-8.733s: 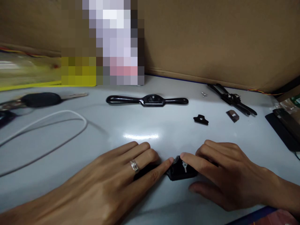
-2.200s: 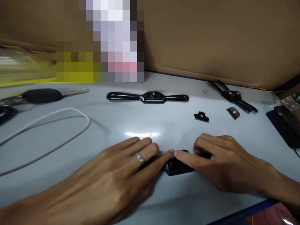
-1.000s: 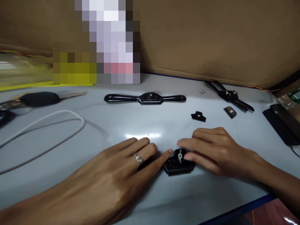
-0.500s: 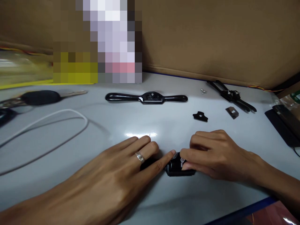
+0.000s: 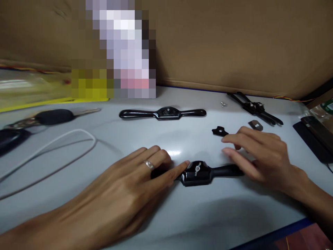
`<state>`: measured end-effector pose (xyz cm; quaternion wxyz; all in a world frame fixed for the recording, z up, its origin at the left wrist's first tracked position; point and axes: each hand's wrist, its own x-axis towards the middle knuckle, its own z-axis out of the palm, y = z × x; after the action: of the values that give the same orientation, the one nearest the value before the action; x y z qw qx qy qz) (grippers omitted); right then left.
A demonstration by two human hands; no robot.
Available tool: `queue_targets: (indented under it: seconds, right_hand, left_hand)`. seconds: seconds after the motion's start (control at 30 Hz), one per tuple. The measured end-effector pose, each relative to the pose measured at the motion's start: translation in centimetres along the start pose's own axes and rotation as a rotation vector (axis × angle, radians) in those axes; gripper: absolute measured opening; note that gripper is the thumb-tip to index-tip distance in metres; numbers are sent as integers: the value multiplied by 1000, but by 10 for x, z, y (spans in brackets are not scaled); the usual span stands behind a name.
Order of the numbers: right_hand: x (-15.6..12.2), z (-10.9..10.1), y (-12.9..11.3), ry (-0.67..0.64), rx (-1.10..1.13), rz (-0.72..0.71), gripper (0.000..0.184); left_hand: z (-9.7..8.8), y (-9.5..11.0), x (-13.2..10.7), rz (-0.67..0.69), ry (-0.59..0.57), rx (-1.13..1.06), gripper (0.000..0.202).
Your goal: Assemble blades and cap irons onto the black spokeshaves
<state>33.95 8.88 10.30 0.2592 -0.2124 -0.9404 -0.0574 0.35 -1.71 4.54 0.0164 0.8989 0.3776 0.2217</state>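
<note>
The spokeshave (image 5: 200, 173) lies flat on the table (image 5: 182, 215) between my hands, its wing nut (image 5: 197, 169) facing up on the middle of the body. My left hand (image 5: 125, 194) lies spread over its left handle, fingers flat rather than curled, the index tip touching the body just beside the nut. My right hand (image 5: 260, 156) is loose and empty, fingers apart, above the end of the right handle; I cannot tell whether it touches it. Just beyond my right fingertips sits a small black cap (image 5: 220, 131), and a blade (image 5: 255, 125) lies just past my knuckles, with a stripped frame (image 5: 256, 109) and a loose nut (image 5: 223, 103) farther out. A second spokeshave (image 5: 163, 113) lies well beyond my left fingers, and a white cable (image 5: 65, 146) loops off to that hand's outer side. As I judge it, only a flat press holds the tool, so a push from the right could make it pivot or skate on the glossy top. A careless sweep of my right hand could knock the cap or the blade away, and the blade's edge sits near my knuckles.
</note>
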Motion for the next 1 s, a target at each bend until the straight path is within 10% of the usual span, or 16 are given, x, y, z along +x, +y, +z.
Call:
queue_targets:
  seconds: [0.5, 1.0]
  right_hand:
    - [-4, -9, -1, -221, 85, -143, 58]
    - [-11, -6, -5, -367, 108, -120, 36]
  left_hand:
    - [2, -2, -10, -30, -14, -11, 63]
    - [3, -3, -10, -38, 28, -16, 61]
